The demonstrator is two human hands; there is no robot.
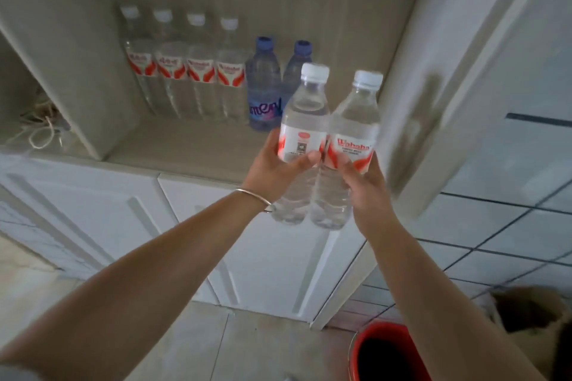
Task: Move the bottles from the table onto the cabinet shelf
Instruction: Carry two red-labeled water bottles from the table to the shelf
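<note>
The left hand (272, 164) grips 1 clear water bottle (305, 139) and the right hand (365, 192) grips a Wahaha bottle (349, 145), both full, upright, touching, held before the cabinet shelf (192, 145). On it stand 4 clear bottles (182, 71) and 2 blue bottles (263, 86). A red bucket (383, 353) sits below.

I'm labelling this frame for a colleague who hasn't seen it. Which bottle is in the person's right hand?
Start at the open cabinet shelf with its row of bottles. In front of it two clear white-capped bottles are held side by side. The right hand holds the right bottle, whose red label faces the camera.
</note>
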